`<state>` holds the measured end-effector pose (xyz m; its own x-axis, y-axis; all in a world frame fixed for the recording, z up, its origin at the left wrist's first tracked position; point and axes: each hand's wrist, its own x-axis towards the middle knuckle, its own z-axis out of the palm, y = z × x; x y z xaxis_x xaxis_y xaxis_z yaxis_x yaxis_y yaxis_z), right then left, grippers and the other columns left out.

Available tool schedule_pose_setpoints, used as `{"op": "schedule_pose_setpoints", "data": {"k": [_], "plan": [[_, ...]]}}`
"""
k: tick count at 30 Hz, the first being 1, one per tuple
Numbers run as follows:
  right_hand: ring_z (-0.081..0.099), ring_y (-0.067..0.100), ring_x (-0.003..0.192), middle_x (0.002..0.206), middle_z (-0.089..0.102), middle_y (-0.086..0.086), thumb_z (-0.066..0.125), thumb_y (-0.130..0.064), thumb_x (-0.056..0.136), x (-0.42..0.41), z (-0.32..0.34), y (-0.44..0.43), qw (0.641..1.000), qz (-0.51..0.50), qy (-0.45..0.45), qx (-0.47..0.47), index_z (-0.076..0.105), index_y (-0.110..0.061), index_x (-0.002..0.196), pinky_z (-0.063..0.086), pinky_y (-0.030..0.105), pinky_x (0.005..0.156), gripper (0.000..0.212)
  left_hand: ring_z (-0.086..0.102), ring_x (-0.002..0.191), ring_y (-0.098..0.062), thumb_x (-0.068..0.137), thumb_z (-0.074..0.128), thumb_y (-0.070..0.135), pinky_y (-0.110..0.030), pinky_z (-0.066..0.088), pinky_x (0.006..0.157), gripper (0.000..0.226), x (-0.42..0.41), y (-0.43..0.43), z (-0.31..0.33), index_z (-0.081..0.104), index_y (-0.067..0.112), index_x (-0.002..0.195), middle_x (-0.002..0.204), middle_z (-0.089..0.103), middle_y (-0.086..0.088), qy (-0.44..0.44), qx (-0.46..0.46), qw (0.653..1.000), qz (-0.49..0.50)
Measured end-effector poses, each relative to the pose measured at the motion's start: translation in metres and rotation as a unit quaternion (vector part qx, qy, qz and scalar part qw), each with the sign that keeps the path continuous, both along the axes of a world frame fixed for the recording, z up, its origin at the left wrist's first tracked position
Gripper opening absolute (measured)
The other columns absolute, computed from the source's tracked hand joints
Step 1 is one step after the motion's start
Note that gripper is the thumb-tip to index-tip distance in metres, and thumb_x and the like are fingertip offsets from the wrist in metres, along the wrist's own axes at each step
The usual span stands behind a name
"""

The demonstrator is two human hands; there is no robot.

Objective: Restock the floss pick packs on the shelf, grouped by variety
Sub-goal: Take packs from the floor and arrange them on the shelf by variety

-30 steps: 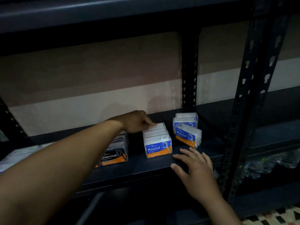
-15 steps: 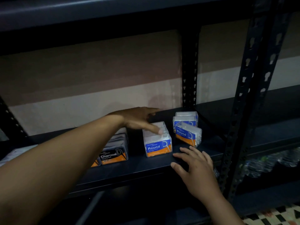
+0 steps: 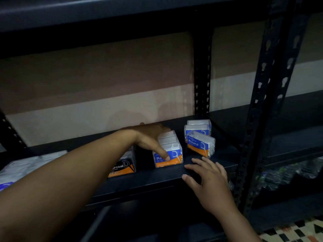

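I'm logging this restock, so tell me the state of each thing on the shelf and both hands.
Left hand: wrapped over the middle Round row, thumb on its front label.
Middle Round row: upright, facing front.
Front right Round pack: upright, turned at an angle.
Charcoal pack: upright, partly hidden by the arm.
Right hand: open, fingers on the shelf edge.

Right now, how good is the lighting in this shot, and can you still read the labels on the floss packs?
In the head view the scene is dim and underexposed; the shelf is nearly black. "Round" reads clearly on the tilted right pack; the left hand covers part of the middle pack's label; the Charcoal pack shows only "arcoal". Straight uprights bow slightly from wide-angle distortion.
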<state>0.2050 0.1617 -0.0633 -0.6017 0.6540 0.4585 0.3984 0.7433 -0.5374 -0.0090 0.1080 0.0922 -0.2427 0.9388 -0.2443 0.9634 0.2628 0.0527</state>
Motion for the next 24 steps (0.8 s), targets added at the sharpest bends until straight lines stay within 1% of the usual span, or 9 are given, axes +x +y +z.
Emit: {"op": "schedule_pose_setpoints", "data": {"k": [3,6,8,11,14,16,18,20,24], "plan": [[0.029,0.002,0.138,0.137,0.052,-0.02,0.042,-0.066,0.079,0.001,0.001,0.001,1.0,0.002,-0.009,-0.002,0.064,-0.042,0.117,0.002,0.022,0.111,0.05,0.031,0.145,-0.014,0.059,0.072,0.08,-0.04,0.025,0.119,0.116,-0.002,0.002,0.001,0.021,0.036,0.154,0.159,0.027,0.012,-0.006,-0.007,1.0,0.011],[0.033,0.007,0.138,0.135,0.054,-0.016,0.052,-0.06,0.083,0.004,0.004,0.002,1.0,0.006,-0.014,-0.009,0.066,-0.038,0.117,0.007,0.023,0.111,0.043,0.032,0.144,-0.013,0.063,0.056,0.09,-0.045,0.025,0.119,0.106,-0.003,0.009,0.002,0.023,0.043,0.152,0.158,0.03,0.014,-0.008,0.037,0.999,0.006],[0.038,0.011,0.135,0.133,0.057,-0.013,0.063,-0.052,0.085,0.007,0.007,0.003,1.0,-0.005,-0.011,-0.009,0.068,-0.035,0.115,0.012,0.026,0.111,0.035,0.038,0.138,-0.012,0.075,0.051,0.083,-0.044,0.028,0.115,0.084,0.003,0.015,0.002,0.034,0.045,0.147,0.152,0.039,0.013,0.003,0.071,0.997,-0.018],[0.044,0.013,0.131,0.128,0.06,-0.012,0.067,-0.047,0.084,0.013,0.009,0.005,0.998,-0.055,-0.018,-0.003,0.07,-0.035,0.111,0.019,0.033,0.112,0.03,0.044,0.125,-0.016,0.089,0.052,0.065,-0.042,0.034,0.104,0.051,0.016,0.029,-0.001,0.047,0.047,0.137,0.134,0.052,0.007,0.025,0.107,0.991,-0.078],[0.053,0.018,0.122,0.119,0.066,-0.009,0.074,-0.042,0.08,0.02,0.007,0.009,0.995,-0.098,-0.012,0.006,0.074,-0.031,0.104,0.031,0.039,0.106,0.027,0.038,0.125,-0.02,0.093,0.052,0.054,-0.041,0.035,0.096,0.051,0.028,0.045,-0.009,0.048,0.039,0.141,0.134,0.05,0.002,0.076,0.132,0.981,-0.121],[0.054,0.018,0.12,0.117,0.067,-0.009,0.075,-0.041,0.079,0.024,0.007,0.011,0.993,-0.116,-0.011,0.007,0.074,-0.031,0.103,0.035,0.041,0.105,0.026,0.034,0.128,-0.021,0.094,0.052,0.05,-0.04,0.034,0.095,0.051,0.038,0.055,-0.015,0.046,0.039,0.143,0.139,0.045,0.0,0.124,0.128,0.973,-0.15],[0.051,0.017,0.123,0.121,0.065,-0.011,0.072,-0.042,0.081,0.027,0.008,0.011,0.992,-0.122,-0.014,0.003,0.073,-0.032,0.106,0.033,0.041,0.107,0.027,0.031,0.131,-0.022,0.094,0.051,0.049,-0.041,0.033,0.099,0.05,0.047,0.062,-0.019,0.046,0.039,0.143,0.146,0.04,0.0,0.164,0.112,0.965,-0.169],[0.045,0.013,0.128,0.127,0.061,-0.014,0.068,-0.044,0.084,0.029,0.009,0.011,0.993,-0.117,-0.02,-0.006,0.07,-0.035,0.112,0.028,0.039,0.11,0.029,0.033,0.132,-0.024,0.091,0.05,0.051,-0.043,0.034,0.1,0.048,0.05,0.068,-0.022,0.052,0.04,0.137,0.146,0.043,0.001,0.176,0.115,0.963,-0.17],[0.04,0.009,0.132,0.132,0.057,-0.016,0.064,-0.046,0.086,0.031,0.009,0.012,0.994,-0.109,-0.018,-0.015,0.067,-0.038,0.115,0.023,0.038,0.112,0.03,0.048,0.118,-0.026,0.076,0.038,0.071,-0.047,0.04,0.096,0.058,0.043,0.074,-0.029,0.054,0.046,0.126,0.122,0.058,0.003,0.161,0.117,0.97,-0.143]]}}
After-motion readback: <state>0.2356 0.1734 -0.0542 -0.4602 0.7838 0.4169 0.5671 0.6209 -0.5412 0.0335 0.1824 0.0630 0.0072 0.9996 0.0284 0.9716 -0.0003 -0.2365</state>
